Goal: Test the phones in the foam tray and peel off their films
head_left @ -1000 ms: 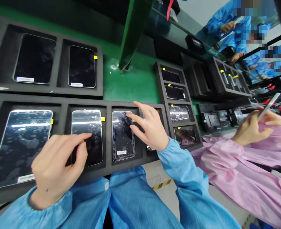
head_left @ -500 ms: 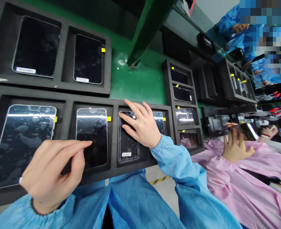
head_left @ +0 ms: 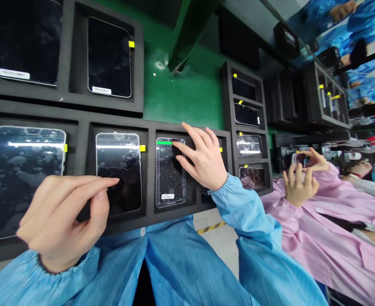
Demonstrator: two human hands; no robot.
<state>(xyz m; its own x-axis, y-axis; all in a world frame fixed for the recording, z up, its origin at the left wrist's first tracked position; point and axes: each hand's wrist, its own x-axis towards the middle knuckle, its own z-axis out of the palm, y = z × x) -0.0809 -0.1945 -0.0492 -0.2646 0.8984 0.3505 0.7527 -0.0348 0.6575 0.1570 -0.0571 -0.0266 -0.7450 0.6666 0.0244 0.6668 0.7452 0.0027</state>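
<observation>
My right hand [head_left: 203,161] has its fingers spread, the index fingertip at the top of a phone [head_left: 170,174] in the near black foam tray [head_left: 149,123]. That phone shows a grid border and a green bar along its top row. My left hand [head_left: 66,216] hovers over the tray with fingers together, thumb under the index finger, and nothing visible in them. Its fingertip is above a second phone [head_left: 123,165]. A larger tablet [head_left: 24,157] lies in the left compartment, partly behind my left hand.
Another foam tray [head_left: 138,102] with two devices lies behind. A narrow tray [head_left: 265,127] with several phones stands to the right. A green post [head_left: 190,34] rises from the green table [head_left: 187,93]. At right, a person in pink [head_left: 318,238] handles a device.
My right index finger has moved right along the phone's top, and a green bar has appeared there. My left hand keeps its pose. The view has shifted; the neighbouring person's hands have moved.
</observation>
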